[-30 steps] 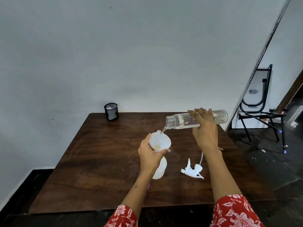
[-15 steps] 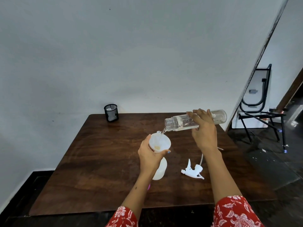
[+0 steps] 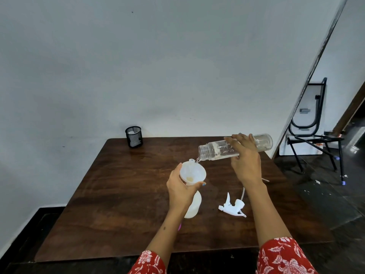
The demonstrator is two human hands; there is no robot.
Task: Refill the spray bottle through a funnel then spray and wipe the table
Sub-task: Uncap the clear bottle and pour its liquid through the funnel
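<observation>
So I've got my right hand (image 3: 245, 159) wrapped around a clear bottle (image 3: 235, 147), fingers curled over the top of it and thumb underneath, holding it nearly flat with the open mouth tipped slightly down to the left. A thin trickle of water (image 3: 198, 160) is coming off the lip and landing right at the rim of the white funnel (image 3: 192, 173). My left hand (image 3: 182, 191) is clamped around the funnel's neck and the top of the white spray bottle (image 3: 193, 207) below it, thumb up the left side of the funnel and fingertips wrapped round the near side, so the funnel sits upright in the bottle's opening. The spray bottle stands on the dark wooden table (image 3: 118, 204), about mid-table. The white trigger sprayer head (image 3: 233, 207) lies on its side just to the right of it, tube pointing away from me, passing behind my right wrist. There's a black mesh cup (image 3: 134, 136) at the far left corner against the wall, and a black-framed chair (image 3: 314, 133) off to the right on the floor.
</observation>
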